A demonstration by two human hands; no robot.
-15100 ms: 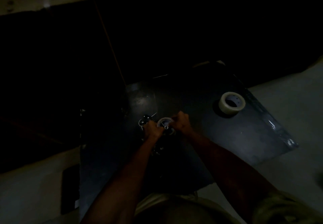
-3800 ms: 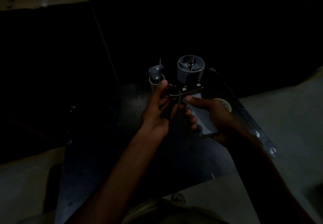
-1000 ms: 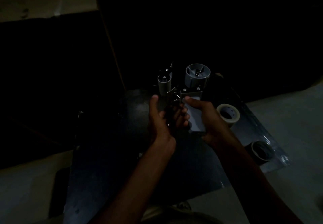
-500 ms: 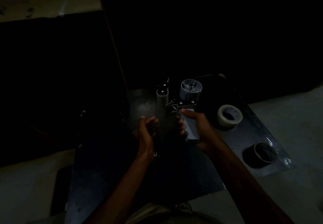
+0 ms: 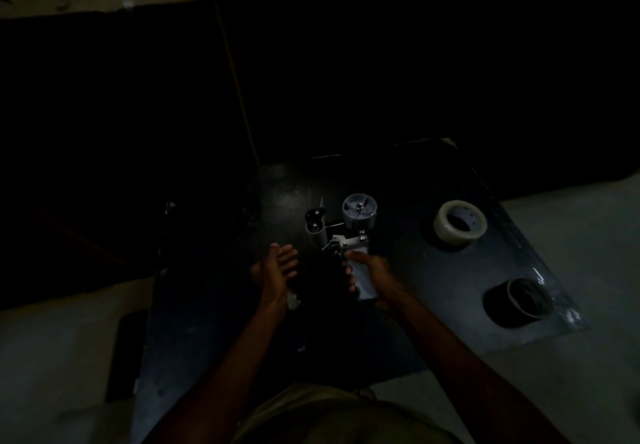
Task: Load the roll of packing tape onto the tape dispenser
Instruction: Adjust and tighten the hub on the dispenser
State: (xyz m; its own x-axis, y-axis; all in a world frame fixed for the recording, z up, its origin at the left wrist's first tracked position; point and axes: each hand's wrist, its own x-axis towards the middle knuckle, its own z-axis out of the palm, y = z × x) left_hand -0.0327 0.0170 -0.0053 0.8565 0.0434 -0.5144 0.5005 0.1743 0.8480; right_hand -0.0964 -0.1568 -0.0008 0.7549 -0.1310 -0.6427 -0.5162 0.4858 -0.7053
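Head view, dim light: the right hand [image 5: 375,272] grips the handle of the tape dispenser [image 5: 353,232], its bare hub upward. The left hand [image 5: 277,272] is beside it, apparently loosely curled and empty. The roll of packing tape [image 5: 459,224] lies on the dark table [image 5: 398,322], well right of the dispenser.

Dark roll [image 5: 521,301] on dark mat [image 5: 433,305]; pale floor [image 5: 588,222]

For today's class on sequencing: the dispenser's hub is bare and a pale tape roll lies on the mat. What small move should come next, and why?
Probably reach the free left hand for the pale tape roll: the right hand holds the dispenser by its handle.
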